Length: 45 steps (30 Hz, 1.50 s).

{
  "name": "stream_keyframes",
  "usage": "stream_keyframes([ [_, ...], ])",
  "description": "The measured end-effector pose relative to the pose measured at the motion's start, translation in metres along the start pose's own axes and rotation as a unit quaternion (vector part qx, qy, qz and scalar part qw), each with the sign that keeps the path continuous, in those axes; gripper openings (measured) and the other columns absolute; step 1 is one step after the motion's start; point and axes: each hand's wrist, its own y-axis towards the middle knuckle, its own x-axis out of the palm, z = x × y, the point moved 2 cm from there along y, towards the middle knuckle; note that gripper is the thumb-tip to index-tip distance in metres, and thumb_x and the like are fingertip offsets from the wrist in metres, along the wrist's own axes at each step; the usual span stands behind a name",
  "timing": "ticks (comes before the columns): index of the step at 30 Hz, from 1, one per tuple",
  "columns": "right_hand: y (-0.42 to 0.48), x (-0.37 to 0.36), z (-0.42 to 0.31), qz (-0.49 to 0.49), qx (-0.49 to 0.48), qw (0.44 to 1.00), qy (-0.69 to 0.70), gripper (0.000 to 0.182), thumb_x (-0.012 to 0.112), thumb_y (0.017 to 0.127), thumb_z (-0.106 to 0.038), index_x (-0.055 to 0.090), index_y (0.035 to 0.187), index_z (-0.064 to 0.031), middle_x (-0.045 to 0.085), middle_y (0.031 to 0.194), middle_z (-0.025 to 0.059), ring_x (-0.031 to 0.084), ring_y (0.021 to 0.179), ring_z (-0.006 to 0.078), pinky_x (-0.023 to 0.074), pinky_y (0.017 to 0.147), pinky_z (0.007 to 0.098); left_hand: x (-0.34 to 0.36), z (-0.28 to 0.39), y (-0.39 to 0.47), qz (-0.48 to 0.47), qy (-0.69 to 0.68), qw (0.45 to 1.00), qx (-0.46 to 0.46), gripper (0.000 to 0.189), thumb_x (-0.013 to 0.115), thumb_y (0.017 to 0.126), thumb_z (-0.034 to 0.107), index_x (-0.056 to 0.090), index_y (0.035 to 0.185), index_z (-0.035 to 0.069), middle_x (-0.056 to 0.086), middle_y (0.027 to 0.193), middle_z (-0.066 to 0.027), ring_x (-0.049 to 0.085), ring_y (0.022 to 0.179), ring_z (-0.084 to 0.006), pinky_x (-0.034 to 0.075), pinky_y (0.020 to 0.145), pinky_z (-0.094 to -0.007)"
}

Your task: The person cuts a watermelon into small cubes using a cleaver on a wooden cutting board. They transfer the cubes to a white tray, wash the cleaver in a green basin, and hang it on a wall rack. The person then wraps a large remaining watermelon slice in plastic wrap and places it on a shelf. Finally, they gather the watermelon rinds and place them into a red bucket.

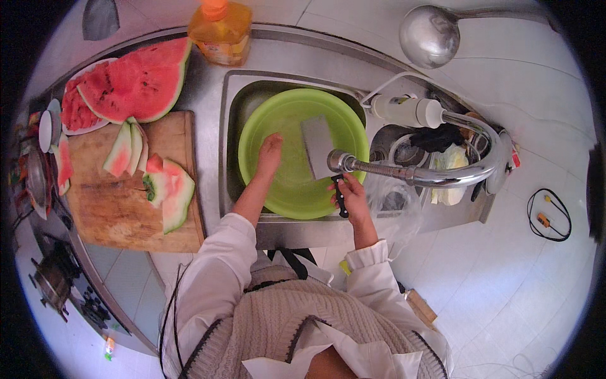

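Note:
My right hand [352, 193] grips the black handle of a cleaver [316, 147], whose broad metal blade lies over a green plastic basin [303, 212]. The basin stands in a stainless steel sink [235, 137]. Over the basin's left part is my left hand [271, 150], apart from the blade and holding nothing that I can see; its fingers look drawn together, but their exact pose is unclear. The chrome faucet's spray head [339, 161] hangs above the handle end of the blade and hides a little of it.
Left of the sink, a wooden cutting board [113, 213] bears watermelon rinds [177, 196]. Behind it are a large watermelon piece [142, 83] and a plate of slices [71, 106]. A dish soap bottle [222, 38] stands at the back. Cabbage [447, 175] lies right of the faucet.

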Motion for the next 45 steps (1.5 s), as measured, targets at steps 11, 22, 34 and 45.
stream_keyframes([
  [11, -0.015, -0.011, -0.020, 0.033, 0.009, 0.996, -0.081, 0.041, 0.051, 0.100, -0.016, 0.046, 0.138, -0.0051, 0.069, 0.089, 0.0092, 0.059, 0.054, 0.0147, 0.0444, 0.044, 0.0273, 0.026, -0.090, 0.047, 0.241, 0.094, 0.963, 0.071, 0.029, 0.048, 0.099, 0.023, 0.063, 0.101, -0.002, 0.068, 0.097, -0.0157, 0.064, 0.088, -0.0300, 0.050, 0.082, -0.0394],
  [22, -0.028, 0.007, -0.019, 0.072, -0.204, 0.835, -0.506, 0.039, 0.061, 0.085, -0.011, 0.060, 0.124, -0.0074, 0.065, 0.107, 0.0201, 0.063, 0.096, 0.0385, 0.0509, 0.082, 0.0446, 0.074, 0.102, -0.091, -0.397, -0.008, 0.918, -0.002, 0.039, 0.050, 0.100, 0.034, 0.066, 0.097, -0.001, 0.071, 0.090, -0.0089, 0.068, 0.085, -0.0231, 0.053, 0.078, -0.0364],
  [34, -0.040, 0.008, -0.028, 0.157, -0.350, 0.671, -0.635, 0.049, 0.073, 0.072, -0.009, 0.062, 0.120, -0.0074, 0.066, 0.107, 0.0091, 0.061, 0.096, 0.0281, 0.0487, 0.080, 0.0411, -0.006, 0.015, -0.022, 0.001, -0.113, 0.993, -0.024, 0.035, 0.054, 0.097, 0.027, 0.062, 0.119, 0.001, 0.064, 0.108, -0.0066, 0.058, 0.100, -0.0190, 0.043, 0.093, -0.0319],
  [45, -0.047, -0.001, -0.038, 0.190, -0.377, 0.651, -0.631, 0.035, 0.062, 0.077, -0.009, 0.067, 0.112, -0.0082, 0.068, 0.102, 0.0043, 0.063, 0.090, 0.0238, 0.0492, 0.073, 0.0398, 0.012, -0.083, 0.001, 0.226, 0.123, 0.964, -0.073, 0.039, 0.058, 0.087, 0.013, 0.054, 0.121, -0.005, 0.057, 0.121, -0.0238, 0.053, 0.115, -0.0393, 0.040, 0.101, -0.0437],
])
